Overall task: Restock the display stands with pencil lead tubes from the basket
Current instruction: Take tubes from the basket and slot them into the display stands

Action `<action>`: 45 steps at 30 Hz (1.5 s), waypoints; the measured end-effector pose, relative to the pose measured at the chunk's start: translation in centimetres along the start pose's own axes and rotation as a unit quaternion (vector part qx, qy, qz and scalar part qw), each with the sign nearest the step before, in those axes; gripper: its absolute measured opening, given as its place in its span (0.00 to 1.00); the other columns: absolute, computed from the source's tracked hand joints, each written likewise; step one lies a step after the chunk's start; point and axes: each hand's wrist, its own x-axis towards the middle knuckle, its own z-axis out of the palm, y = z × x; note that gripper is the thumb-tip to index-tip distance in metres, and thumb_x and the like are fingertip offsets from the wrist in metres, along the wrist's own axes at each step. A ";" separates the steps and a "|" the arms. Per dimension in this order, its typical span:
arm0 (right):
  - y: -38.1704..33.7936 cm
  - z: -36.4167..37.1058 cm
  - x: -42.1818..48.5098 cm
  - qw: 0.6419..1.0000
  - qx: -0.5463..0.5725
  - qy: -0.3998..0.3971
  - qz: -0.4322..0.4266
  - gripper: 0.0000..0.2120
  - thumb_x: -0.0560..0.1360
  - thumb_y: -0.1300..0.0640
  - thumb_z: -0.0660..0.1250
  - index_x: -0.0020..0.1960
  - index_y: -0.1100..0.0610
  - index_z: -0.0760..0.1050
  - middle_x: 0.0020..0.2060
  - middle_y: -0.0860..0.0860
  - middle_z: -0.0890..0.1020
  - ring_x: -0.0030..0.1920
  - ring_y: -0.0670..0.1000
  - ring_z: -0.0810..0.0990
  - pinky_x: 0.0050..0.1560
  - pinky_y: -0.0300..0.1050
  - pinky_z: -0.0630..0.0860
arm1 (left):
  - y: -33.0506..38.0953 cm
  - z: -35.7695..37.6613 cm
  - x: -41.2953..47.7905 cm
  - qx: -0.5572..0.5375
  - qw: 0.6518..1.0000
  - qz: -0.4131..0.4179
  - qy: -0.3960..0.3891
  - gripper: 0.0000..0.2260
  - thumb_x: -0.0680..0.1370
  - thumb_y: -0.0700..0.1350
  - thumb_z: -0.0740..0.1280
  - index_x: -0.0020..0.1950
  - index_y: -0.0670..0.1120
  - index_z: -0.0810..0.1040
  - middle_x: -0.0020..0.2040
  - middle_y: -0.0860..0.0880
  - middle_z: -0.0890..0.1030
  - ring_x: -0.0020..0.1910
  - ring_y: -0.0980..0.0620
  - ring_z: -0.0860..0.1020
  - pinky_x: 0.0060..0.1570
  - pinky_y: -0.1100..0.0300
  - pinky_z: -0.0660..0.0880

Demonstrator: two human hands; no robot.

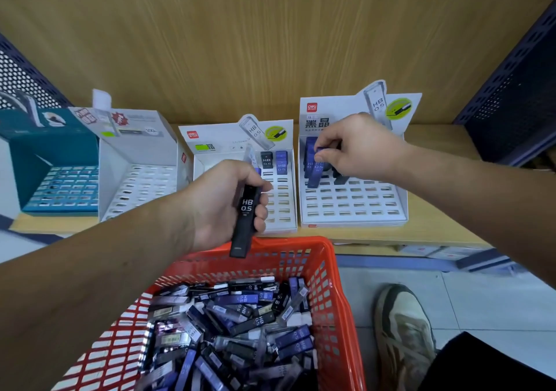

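left hand (222,204) grips a black tube (245,219), others half hidden behind; right hand (358,147) pinches a blue tube (320,153), covering the stand (355,210) slots.

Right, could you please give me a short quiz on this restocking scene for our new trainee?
1. True or false: the left hand holds a black tube marked HB 0.5.
2. At which stand does the right hand pinch a purple tube? A the teal stand, B the rightmost white stand, C the empty white stand.
3. Fill in: the loose tubes lie in a red ____.
Key: 1 true; 2 B; 3 basket.
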 end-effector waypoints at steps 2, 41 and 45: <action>0.2 -0.1 0.0 1.000 -0.004 -0.002 0.002 0.04 0.78 0.55 0.73 0.50 0.55 0.85 0.41 0.50 0.86 0.42 0.48 0.82 0.48 0.49 0.81 | -0.1 0.0 0.1 0.000 1.000 0.007 -0.004 0.04 0.81 0.40 0.63 0.54 0.42 0.74 0.38 0.46 0.76 0.32 0.50 0.72 0.35 0.56 0.72; -9.0 1.5 2.9 0.933 0.320 -0.164 0.014 0.16 0.76 0.50 0.76 0.52 0.64 0.82 0.38 0.55 0.86 0.31 0.49 0.78 0.28 0.41 0.72 | -1.1 -3.2 -1.2 0.221 0.965 0.141 0.020 0.05 0.78 0.41 0.72 0.50 0.44 0.77 0.32 0.46 0.68 0.26 0.50 0.66 0.25 0.60 0.65; -10.9 1.8 4.9 0.922 0.349 -0.167 0.013 0.08 0.76 0.63 0.75 0.51 0.67 0.81 0.36 0.58 0.84 0.33 0.51 0.82 0.35 0.44 0.80 | -1.6 -6.3 -1.9 0.259 0.958 0.111 0.048 0.10 0.77 0.47 0.76 0.45 0.46 0.76 0.29 0.46 0.69 0.26 0.47 0.66 0.28 0.57 0.67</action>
